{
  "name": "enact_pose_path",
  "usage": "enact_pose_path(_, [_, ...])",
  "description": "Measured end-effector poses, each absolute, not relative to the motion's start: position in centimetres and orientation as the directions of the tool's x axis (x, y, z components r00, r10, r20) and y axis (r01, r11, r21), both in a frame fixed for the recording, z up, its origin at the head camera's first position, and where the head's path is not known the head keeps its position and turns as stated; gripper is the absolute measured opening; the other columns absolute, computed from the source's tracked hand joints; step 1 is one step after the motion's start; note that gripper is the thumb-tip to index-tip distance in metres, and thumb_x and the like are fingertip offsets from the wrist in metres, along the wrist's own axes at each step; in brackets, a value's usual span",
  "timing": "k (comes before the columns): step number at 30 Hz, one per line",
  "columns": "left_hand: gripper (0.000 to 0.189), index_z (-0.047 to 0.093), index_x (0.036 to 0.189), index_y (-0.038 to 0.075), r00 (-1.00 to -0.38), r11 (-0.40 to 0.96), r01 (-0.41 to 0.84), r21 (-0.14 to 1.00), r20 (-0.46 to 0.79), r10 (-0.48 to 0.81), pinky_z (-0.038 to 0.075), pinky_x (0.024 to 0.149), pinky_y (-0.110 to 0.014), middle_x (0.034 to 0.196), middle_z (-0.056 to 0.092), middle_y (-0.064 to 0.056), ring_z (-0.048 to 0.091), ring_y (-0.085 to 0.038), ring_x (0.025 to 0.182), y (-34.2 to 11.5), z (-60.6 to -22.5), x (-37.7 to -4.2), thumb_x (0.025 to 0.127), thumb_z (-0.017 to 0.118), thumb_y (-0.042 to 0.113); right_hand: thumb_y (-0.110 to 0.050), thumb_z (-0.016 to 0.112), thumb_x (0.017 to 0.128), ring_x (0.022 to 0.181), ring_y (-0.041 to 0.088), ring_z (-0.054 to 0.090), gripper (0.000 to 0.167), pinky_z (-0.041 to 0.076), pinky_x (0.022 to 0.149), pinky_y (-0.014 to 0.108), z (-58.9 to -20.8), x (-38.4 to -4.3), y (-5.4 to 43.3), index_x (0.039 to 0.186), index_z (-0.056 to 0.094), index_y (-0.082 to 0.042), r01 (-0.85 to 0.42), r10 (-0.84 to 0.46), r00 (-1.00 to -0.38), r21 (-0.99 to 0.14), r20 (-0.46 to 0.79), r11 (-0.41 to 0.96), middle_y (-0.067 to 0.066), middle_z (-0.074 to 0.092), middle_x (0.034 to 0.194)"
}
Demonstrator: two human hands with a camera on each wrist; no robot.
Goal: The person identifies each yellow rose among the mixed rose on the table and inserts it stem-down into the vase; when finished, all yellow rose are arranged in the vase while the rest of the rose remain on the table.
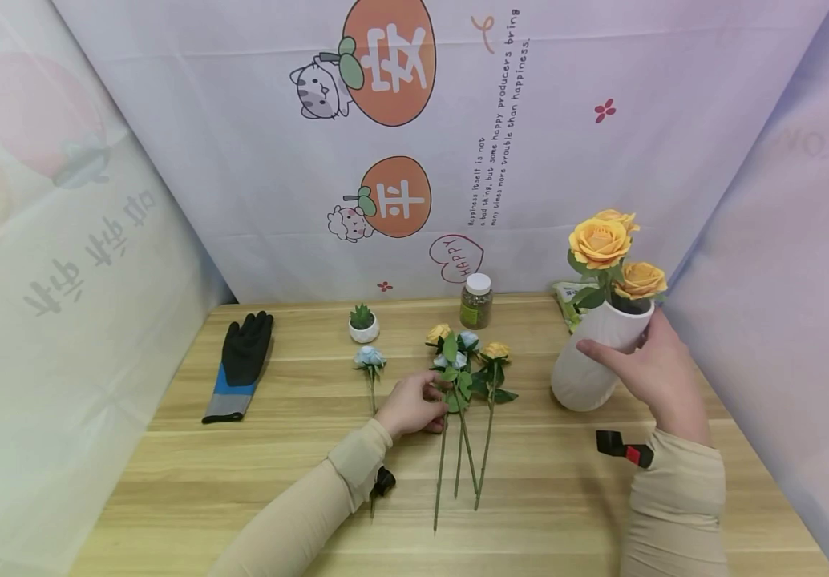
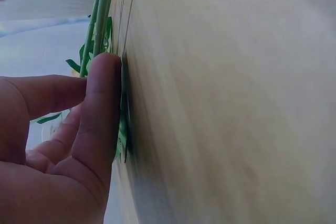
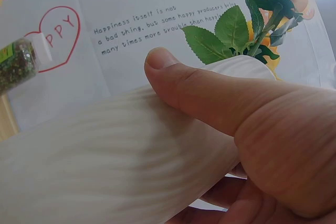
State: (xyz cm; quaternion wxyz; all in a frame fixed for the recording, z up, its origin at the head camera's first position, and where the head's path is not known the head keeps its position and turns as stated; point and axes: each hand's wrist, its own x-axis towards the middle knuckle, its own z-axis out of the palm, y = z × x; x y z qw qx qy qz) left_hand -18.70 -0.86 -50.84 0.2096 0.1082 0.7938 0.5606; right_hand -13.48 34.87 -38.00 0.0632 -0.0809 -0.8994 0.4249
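Observation:
My right hand (image 1: 663,373) grips a white ribbed vase (image 1: 595,361) around its upper side, with the thumb across the front. The vase leans to the right, and several yellow roses (image 1: 600,244) stand in its mouth. In the right wrist view the thumb lies along the vase wall (image 3: 121,145). My left hand (image 1: 418,405) is low over the table at a bunch of blue and yellow roses (image 1: 455,361), its fingertips pinching a green stem (image 2: 102,19). The stems of this bunch fan out toward the front. A single blue rose (image 1: 369,357) lies left of the hand, its stem partly under the forearm.
At the back stand a small potted succulent (image 1: 364,324) and a white-capped jar (image 1: 476,303). Behind the vase is a green and white packet (image 1: 568,298). A black, blue and grey glove (image 1: 241,365) lies at the left. Printed cloth walls (image 1: 256,160) enclose the wooden table (image 1: 299,401).

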Motion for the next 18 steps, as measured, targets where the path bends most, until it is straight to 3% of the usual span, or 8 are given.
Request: enact_pose_path(18, [0.033, 0.07, 0.13, 0.006, -0.896, 0.313, -0.043, 0.949, -0.175, 0.409, 0.067, 0.065, -0.035, 0.126, 0.07, -0.012, 0.075, -0.019, 0.076, -1.48, -50.32, -18.66, 0.098, 0.074, -0.002, -0.057, 0.085, 0.09, 0.14, 0.058, 0.047, 0.116, 0.044, 0.105, 0.077, -37.95, -13.44, 34.94, 0.168, 0.022, 0.0, 0.095, 0.198, -0.979, -0.768, 0.042, 0.633, 0.037, 0.043, 0.158])
